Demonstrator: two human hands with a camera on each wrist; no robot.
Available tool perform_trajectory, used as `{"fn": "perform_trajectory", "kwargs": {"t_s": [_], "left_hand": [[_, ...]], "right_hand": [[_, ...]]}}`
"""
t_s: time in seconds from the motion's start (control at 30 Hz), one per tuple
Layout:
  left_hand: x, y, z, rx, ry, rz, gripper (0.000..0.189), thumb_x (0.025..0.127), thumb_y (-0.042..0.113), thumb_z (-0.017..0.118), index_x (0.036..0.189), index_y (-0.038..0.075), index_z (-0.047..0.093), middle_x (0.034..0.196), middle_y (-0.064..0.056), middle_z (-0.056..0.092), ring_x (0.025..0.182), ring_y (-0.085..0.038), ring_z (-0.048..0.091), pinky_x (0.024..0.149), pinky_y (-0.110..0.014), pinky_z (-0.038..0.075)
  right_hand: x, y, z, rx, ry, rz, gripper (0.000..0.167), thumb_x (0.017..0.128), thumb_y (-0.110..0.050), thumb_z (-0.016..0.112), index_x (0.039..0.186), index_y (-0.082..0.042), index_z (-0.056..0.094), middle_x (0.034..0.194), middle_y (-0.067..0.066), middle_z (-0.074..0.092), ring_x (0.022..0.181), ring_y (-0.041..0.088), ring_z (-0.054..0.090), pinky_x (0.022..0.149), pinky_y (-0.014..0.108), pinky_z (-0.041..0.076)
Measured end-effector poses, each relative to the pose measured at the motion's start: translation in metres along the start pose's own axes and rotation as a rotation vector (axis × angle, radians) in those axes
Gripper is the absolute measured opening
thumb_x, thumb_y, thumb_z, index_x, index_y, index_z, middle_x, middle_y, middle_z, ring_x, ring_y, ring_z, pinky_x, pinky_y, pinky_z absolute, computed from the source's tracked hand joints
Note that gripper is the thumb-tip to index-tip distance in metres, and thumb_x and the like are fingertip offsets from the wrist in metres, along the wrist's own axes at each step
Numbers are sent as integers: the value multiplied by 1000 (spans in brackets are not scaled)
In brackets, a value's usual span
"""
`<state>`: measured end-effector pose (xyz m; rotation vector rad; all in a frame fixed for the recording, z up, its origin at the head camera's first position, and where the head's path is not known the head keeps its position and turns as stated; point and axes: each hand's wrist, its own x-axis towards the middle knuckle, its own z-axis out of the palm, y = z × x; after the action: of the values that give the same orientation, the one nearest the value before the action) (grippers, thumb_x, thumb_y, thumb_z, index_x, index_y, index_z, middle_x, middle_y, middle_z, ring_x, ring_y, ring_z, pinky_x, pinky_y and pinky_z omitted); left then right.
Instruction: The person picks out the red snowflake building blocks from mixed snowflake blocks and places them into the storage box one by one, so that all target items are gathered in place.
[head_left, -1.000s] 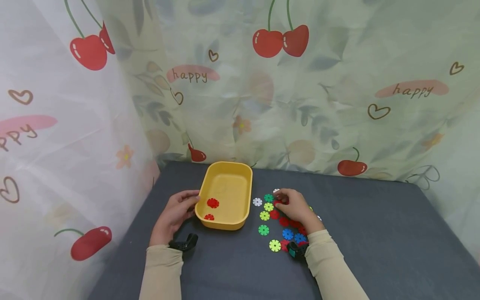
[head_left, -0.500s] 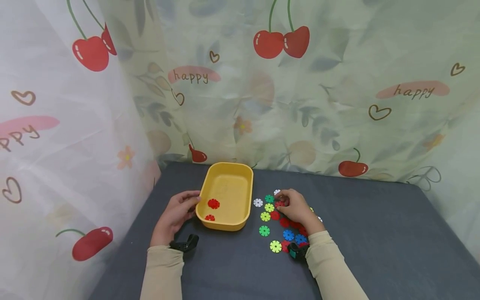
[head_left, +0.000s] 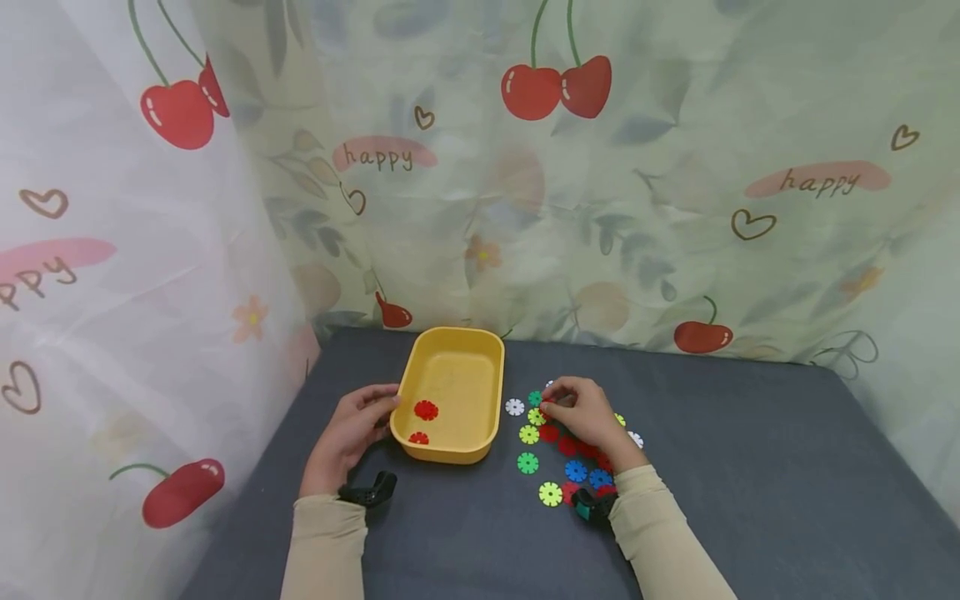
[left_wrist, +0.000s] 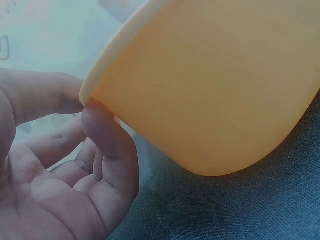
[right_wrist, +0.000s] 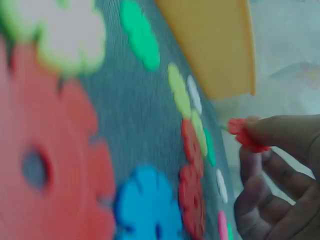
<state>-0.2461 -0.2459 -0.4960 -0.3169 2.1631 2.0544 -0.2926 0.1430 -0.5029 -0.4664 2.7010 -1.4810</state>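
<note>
My left hand [head_left: 351,435] pinches the rim of a yellow plastic basin [head_left: 453,375] at its left side. In the left wrist view, thumb and forefinger of the left hand [left_wrist: 65,175] meet at the edge of the basin [left_wrist: 210,90]. Two spots of red discs [head_left: 426,410] lie inside its near end. Right of the basin, my right hand [head_left: 592,417] is over a spread of notched plastic discs. Between its thumb and finger it holds a red notched disc [right_wrist: 239,131], clear of the cloth in the right wrist view.
White [head_left: 514,407], green [head_left: 527,463], yellow-green [head_left: 551,494] and blue discs [head_left: 576,471] lie flat on the dark grey cloth [head_left: 465,533], with several red discs [head_left: 567,446] among them. A printed curtain [head_left: 480,208] hangs behind and at the left.
The right hand has lifted a red disc from the spread and shifted slightly left with it. The left hand stays at the basin's rim.
</note>
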Motion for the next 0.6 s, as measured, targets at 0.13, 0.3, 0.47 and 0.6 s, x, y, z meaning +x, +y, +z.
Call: {"fn": "perform_trajectory", "kwargs": {"t_s": [0.13,0.3,0.47,0.6], "left_hand": [[1,1,2,10,14,-3,44,105,24,67,145,6,60,141,-18,64,109,-25,63,84,-28,58],[0,1,2,7,12,-8,44,106,24,67,145,6,60,140,-17,64,108,-25,63,84,-28,58],[0,0,2,-1,5,-3,45,105,25,69,145,6,60,139,-17,64,108,-23,64,83,-28,58],[0,-1,3,1,-5,5,46,105,25,68,146,4,60,139,-18,64,106,-22,65,82,-28,58]], "right_hand": [[0,-9,6,158,27,-3,20,97,-16,79,111,-3,77,105,11,76,82,38,73,68,31,58],[0,-29,16,284,-18,-7,21,98,-18,77,114,-4,75,110,13,74,87,52,67,63,33,55],[0,-51,27,313,-48,-26,21,98,-18,78,113,-3,75,107,14,74,87,52,68,66,42,59],[0,-62,36,319,-72,-33,21,98,-18,78,113,-5,75,106,13,75,90,54,68,67,37,58]]}}
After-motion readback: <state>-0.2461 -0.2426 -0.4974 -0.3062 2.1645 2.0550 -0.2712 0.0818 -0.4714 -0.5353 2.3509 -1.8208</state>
